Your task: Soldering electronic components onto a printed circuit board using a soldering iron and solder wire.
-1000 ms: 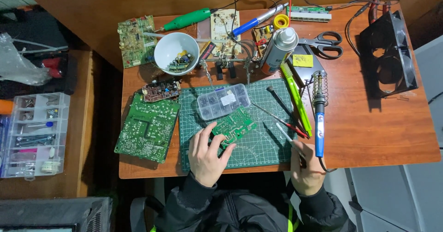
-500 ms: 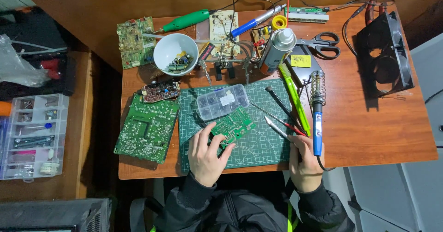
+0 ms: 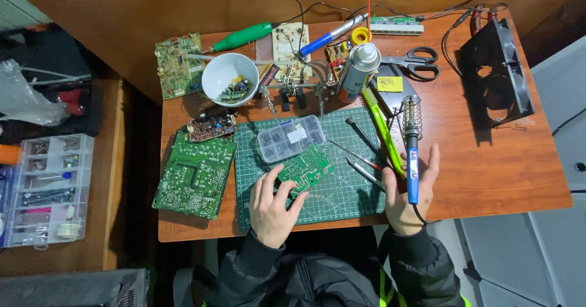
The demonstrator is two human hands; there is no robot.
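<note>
My left hand (image 3: 270, 208) rests on the green cutting mat (image 3: 342, 191) and pinches the left edge of a small green circuit board (image 3: 307, 171), which lies tilted on the mat. My right hand (image 3: 404, 200) is at the mat's right edge with its fingers spread. It lies under and around the blue handle of a soldering iron (image 3: 413, 171) without closing on it. The iron's tip sits in a coiled metal holder (image 3: 412, 108) further back. Tweezers and a thin probe (image 3: 361, 158) lie just left of this hand.
A clear parts box (image 3: 291, 138) sits on the mat's far edge, a large green board (image 3: 195, 174) to its left. Behind are a white bowl (image 3: 230, 78), a spray can (image 3: 357, 72), scissors (image 3: 418, 63) and a black fan (image 3: 494, 72). An organiser tray (image 3: 46, 188) stands off the desk.
My right hand has moved up from the desk's front edge to the soldering iron's blue handle. My left hand has stayed on the small board.
</note>
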